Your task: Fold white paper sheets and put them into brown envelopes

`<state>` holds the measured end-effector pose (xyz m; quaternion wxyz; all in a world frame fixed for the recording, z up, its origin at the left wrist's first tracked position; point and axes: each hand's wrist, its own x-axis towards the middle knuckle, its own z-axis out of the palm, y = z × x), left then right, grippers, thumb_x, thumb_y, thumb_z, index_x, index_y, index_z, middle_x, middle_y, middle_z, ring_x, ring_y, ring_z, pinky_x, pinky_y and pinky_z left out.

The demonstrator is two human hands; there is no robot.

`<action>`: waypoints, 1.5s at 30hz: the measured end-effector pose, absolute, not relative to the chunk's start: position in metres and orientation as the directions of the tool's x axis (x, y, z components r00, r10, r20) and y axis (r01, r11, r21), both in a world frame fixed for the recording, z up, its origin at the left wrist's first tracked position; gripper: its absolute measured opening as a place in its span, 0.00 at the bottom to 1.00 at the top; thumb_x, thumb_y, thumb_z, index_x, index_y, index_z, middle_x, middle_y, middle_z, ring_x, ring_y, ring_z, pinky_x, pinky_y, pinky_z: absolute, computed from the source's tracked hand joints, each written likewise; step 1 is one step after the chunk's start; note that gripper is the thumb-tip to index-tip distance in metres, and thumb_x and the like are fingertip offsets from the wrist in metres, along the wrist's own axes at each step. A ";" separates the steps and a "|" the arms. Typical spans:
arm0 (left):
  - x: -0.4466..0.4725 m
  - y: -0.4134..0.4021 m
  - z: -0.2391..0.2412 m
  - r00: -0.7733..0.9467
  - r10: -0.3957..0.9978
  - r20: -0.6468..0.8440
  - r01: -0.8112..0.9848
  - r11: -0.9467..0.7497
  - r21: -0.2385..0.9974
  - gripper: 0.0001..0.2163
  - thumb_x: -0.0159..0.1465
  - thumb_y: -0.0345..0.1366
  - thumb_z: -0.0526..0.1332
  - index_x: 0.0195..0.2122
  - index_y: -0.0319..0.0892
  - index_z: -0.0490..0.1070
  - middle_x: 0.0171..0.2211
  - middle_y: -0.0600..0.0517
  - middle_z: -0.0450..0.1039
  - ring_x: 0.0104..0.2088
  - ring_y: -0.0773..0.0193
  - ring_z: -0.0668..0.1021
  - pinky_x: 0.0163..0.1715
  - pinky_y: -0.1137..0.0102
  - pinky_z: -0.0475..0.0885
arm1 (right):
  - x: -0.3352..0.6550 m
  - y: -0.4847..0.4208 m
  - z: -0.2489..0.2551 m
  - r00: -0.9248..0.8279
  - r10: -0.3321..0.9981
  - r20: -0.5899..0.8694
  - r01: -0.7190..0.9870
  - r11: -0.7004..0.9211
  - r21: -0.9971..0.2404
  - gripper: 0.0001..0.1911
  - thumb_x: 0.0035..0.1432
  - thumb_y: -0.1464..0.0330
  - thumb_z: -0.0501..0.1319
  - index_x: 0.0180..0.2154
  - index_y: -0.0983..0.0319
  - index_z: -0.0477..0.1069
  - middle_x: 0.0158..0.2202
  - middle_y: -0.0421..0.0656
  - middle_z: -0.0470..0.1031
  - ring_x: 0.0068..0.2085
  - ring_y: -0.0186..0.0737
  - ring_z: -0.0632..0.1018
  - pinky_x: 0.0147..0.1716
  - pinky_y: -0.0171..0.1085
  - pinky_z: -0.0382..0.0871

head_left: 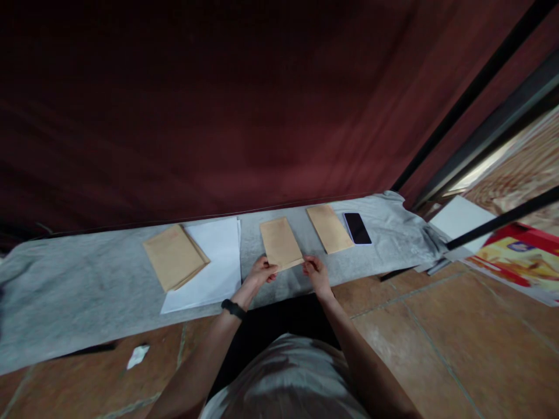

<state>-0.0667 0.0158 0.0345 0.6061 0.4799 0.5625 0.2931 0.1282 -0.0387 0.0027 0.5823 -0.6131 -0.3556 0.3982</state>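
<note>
A brown paper envelope (pixel 282 240) lies in front of me, its near edge folded in a narrow strip. My left hand (pixel 262 270) pinches the near left corner between thumb and fingers. At the near right corner, my right hand (pixel 315 272) grips the same edge. Another brown envelope (pixel 329 228) rests flat to the right, beside a dark-screened phone (pixel 358 228). To the left, a small stack of brown envelopes (pixel 174 256) partly covers white paper sheets (pixel 218 256).
A grey cloth (pixel 87 273) covers the long, narrow surface along a dark red curtain (pixel 262 128). Black bars (pixel 480 87) slant at the right, near a red and yellow box (pixel 519 256). A crumpled white scrap (pixel 138 356) lies on the tiled floor (pixel 419 349).
</note>
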 end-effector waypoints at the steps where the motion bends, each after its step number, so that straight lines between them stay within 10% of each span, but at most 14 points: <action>1: -0.067 0.017 0.034 0.195 0.890 -0.412 0.199 0.375 0.905 0.18 0.51 0.43 0.72 0.33 0.42 0.65 0.20 0.58 0.71 0.18 0.70 0.73 0.20 0.76 0.65 | 0.129 -0.042 0.003 0.425 0.904 -0.049 0.018 -0.063 -0.998 0.19 0.58 0.54 0.60 0.42 0.62 0.75 0.35 0.47 0.79 0.35 0.45 0.78 0.37 0.44 0.76; 7: -0.068 0.025 0.035 0.190 0.873 -0.449 0.285 0.389 0.876 0.14 0.54 0.36 0.69 0.36 0.41 0.66 0.20 0.59 0.71 0.17 0.71 0.72 0.19 0.76 0.65 | 0.128 -0.057 0.002 0.035 0.932 0.360 0.699 0.234 -0.676 0.19 0.68 0.68 0.51 0.55 0.61 0.73 0.54 0.50 0.76 0.56 0.48 0.75 0.58 0.49 0.68; 16: -0.064 0.021 0.030 0.048 0.927 -0.373 0.520 0.296 0.801 0.13 0.59 0.31 0.66 0.44 0.41 0.67 0.24 0.56 0.75 0.25 0.63 0.78 0.28 0.71 0.71 | 0.124 -0.062 -0.004 -0.331 0.881 0.339 0.851 0.434 -0.296 0.24 0.71 0.66 0.53 0.66 0.60 0.62 0.67 0.46 0.66 0.66 0.46 0.67 0.68 0.51 0.55; 22: -0.067 0.013 0.038 0.012 0.984 -0.177 0.829 0.089 0.552 0.18 0.65 0.34 0.61 0.56 0.41 0.66 0.38 0.45 0.79 0.42 0.52 0.82 0.42 0.62 0.74 | 0.120 -0.067 -0.002 -0.296 0.896 0.333 0.886 0.387 -0.256 0.26 0.71 0.66 0.54 0.68 0.59 0.60 0.68 0.47 0.63 0.67 0.47 0.65 0.68 0.53 0.54; 29: -0.045 0.034 0.021 0.487 0.852 0.193 0.778 -0.524 0.348 0.19 0.72 0.37 0.51 0.62 0.38 0.65 0.66 0.41 0.64 0.67 0.54 0.64 0.66 0.58 0.60 | 0.117 -0.067 -0.006 -0.267 0.911 0.315 0.891 0.357 -0.280 0.25 0.71 0.65 0.53 0.67 0.59 0.61 0.69 0.45 0.62 0.68 0.48 0.64 0.68 0.53 0.52; 45: -0.013 0.114 0.005 0.595 0.794 0.126 0.725 -0.598 0.343 0.25 0.72 0.39 0.48 0.70 0.42 0.56 0.71 0.46 0.56 0.72 0.57 0.55 0.71 0.54 0.45 | 0.116 -0.064 -0.005 -0.246 0.913 0.325 0.884 0.349 -0.312 0.28 0.69 0.67 0.55 0.68 0.56 0.58 0.68 0.45 0.64 0.67 0.48 0.65 0.68 0.52 0.53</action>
